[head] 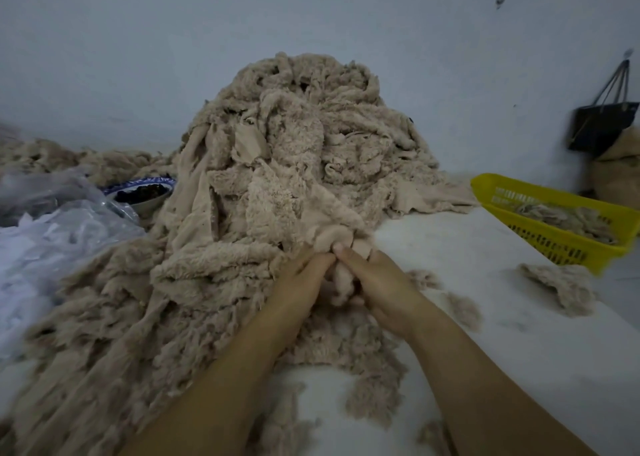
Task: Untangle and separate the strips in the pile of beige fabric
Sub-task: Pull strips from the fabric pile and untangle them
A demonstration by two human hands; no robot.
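A tall pile of beige fleecy fabric strips [294,151] rises against the wall and spills down toward me across the left of the table. At its near foot, my left hand [298,282] and my right hand [377,286] sit close together, both pinching the same bunched beige strip [329,239]. Thumbs meet on top of the bunch, and the fingers are hidden under the fabric. More strips [104,334] trail down the left side.
A yellow slotted basket [554,244] with some scraps stands at the right. A loose beige piece [561,286] lies in front of it. Clear plastic bags [52,220] and a bowl [142,192] sit at the left. A dark bag [602,126] hangs on the wall.
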